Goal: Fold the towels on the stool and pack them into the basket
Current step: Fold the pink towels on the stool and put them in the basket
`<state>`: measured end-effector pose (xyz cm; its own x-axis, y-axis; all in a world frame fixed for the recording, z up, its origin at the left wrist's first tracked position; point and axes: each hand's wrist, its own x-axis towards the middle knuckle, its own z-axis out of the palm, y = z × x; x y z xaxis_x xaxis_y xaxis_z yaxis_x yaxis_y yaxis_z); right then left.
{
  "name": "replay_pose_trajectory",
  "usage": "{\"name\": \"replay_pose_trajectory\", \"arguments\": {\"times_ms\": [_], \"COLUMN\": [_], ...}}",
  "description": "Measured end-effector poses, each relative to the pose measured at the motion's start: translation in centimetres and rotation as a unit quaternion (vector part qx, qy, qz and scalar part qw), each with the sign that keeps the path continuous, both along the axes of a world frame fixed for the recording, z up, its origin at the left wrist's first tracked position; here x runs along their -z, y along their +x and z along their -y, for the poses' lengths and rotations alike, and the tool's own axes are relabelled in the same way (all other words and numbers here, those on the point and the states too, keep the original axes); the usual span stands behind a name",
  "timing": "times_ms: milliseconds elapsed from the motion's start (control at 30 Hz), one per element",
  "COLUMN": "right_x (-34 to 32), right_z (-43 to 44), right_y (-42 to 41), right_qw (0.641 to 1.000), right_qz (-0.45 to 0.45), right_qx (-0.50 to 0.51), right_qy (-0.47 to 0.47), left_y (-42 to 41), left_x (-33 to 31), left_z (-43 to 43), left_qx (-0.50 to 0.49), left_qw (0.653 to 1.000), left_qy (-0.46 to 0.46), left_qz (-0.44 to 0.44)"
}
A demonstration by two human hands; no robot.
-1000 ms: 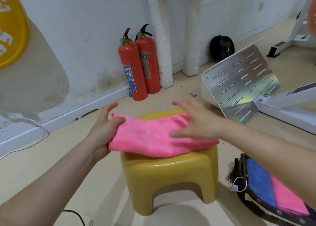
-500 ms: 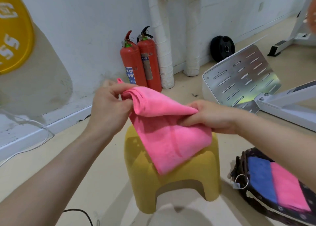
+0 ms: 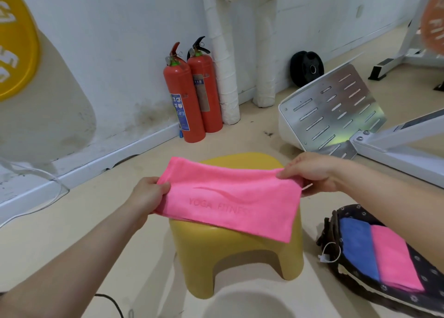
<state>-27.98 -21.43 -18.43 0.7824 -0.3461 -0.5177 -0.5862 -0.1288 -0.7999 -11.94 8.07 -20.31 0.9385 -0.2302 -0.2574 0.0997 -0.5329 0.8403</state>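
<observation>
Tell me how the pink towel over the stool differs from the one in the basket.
The held pink towel is gripped at both ends by the left hand and right hand over the stool; the packed pink towel lies in the basket beside a blue towel. The held one shows embossed lettering; the packed one shows none. Both are bright pink.

Left hand (image 3: 147,195) gripping left end of pink towel (image 3: 230,198); right hand (image 3: 312,172) pinching right end. Towel lying folded across yellow stool (image 3: 236,252). Basket (image 3: 422,291) sitting right of stool, holding folded blue towel (image 3: 358,248) and second pink towel (image 3: 394,257).
</observation>
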Motion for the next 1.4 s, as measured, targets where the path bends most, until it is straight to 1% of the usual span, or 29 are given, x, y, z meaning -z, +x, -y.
{"name": "replay_pose_trajectory", "arguments": {"times_ms": [67,134,234,334,401,434,501,567,634,701,734,768,834,868,935,968,1001,1035,1101,1135,1168,1202,1268,1335,1402], "right_x": [0.7,1.0,0.4,0.0,-0.1,-0.2,-0.5,-0.9,-1.3,-1.8,-2.1,-2.5,-3.4,-3.6,-3.8,-3.6,-2.9,-2.0,-0.2,0.3,0.4,0.3,-0.2,-0.6,-0.8], "right_z": [-0.4,-0.6,-0.3,0.2,0.4,0.7,1.2,1.6,2.0,2.2,2.4,2.3,1.9,1.6,0.9,0.6,0.7,0.9,1.4,1.6,1.5,1.3,1.0,1.2,1.5], "right_y": [0.4,0.6,0.3,0.2,0.1,0.1,-0.1,-0.3,-0.2,0.0,0.1,0.1,0.2,0.4,0.7,0.8,0.8,0.8,0.5,0.2,-0.2,-0.5,-0.9,-1.1,-1.1], "right_qw": [0.997,0.995,0.998,1.0,1.0,1.0,0.997,0.992,0.986,0.974,0.968,0.964,0.945,0.926,0.877,0.862,0.859,0.864,0.893,0.914,0.936,0.955,0.981,0.992,0.997], "right_qz": [0.038,0.06,0.041,0.009,-0.003,-0.005,-0.005,0.004,0.053,0.147,0.198,0.242,0.29,0.301,0.305,0.3,0.287,0.264,0.19,0.15,0.113,0.079,0.035,0.032,0.049], "right_qx": [0.063,0.085,0.04,-0.001,-0.01,-0.01,-0.004,0.013,0.05,0.099,0.109,0.105,0.077,0.067,0.05,0.043,0.035,0.024,-0.011,-0.021,-0.023,-0.022,-0.029,-0.023,0.015], "right_qy": [-0.003,-0.01,-0.013,-0.022,-0.009,0.013,0.078,0.127,0.15,0.144,0.105,0.04,-0.13,-0.216,-0.368,-0.407,-0.423,-0.428,-0.408,-0.377,-0.334,-0.284,-0.191,-0.124,-0.065], "left_y": [0.3,0.5,0.6,0.5,0.5,0.6,0.8,1.0,1.0,0.5,0.1,-0.2,-1.3,-1.9,-3.2,-3.6,-4.4,-4.9,-6.0,-6.4,-6.6,-6.8,-7.0,-7.3,-7.7], "left_x": [0.5,0.5,0.3,0.7,0.8,0.7,0.0,-1.5,-3.3,-5.4,-6.5,-7.5,-9.4,-10.3,-11.5,-11.5,-11.4,-10.8,-8.9,-7.9,-7.0,-6.4,-6.3,-7.0,-7.7], "left_z": [0.2,0.5,0.9,1.3,1.4,1.4,1.5,1.5,1.3,1.1,0.9,0.7,0.5,0.6,1.0,1.2,1.6,1.9,2.3,2.4,2.5,2.5,2.7,3.1,3.4], "left_qx": [-0.009,-0.021,-0.02,-0.009,0.002,0.008,0.026,0.046,0.072,0.11,0.134,0.165,0.263,0.324,0.423,0.454,0.479,0.497,0.537,0.554,0.564,0.563,0.549,0.538,0.526], "left_qw": [1.0,1.0,1.0,1.0,0.998,0.997,0.988,0.968,0.944,0.936,0.938,0.941,0.937,0.927,0.888,0.866,0.846,0.829,0.795,0.779,0.772,0.776,0.802,0.826,0.843], "left_qy": [-0.003,0.005,0.015,0.0,-0.042,-0.07,-0.15,-0.246,-0.315,-0.332,-0.32,-0.296,-0.213,-0.151,-0.013,0.044,0.089,0.129,0.2,0.227,0.24,0.24,0.205,0.147,0.095], "left_qz": [-0.011,-0.017,-0.013,0.025,0.036,0.034,0.007,-0.035,-0.059,-0.045,-0.023,0.008,0.081,0.114,0.18,0.205,0.218,0.22,0.201,0.186,0.17,0.152,0.112,0.082,0.053]}}
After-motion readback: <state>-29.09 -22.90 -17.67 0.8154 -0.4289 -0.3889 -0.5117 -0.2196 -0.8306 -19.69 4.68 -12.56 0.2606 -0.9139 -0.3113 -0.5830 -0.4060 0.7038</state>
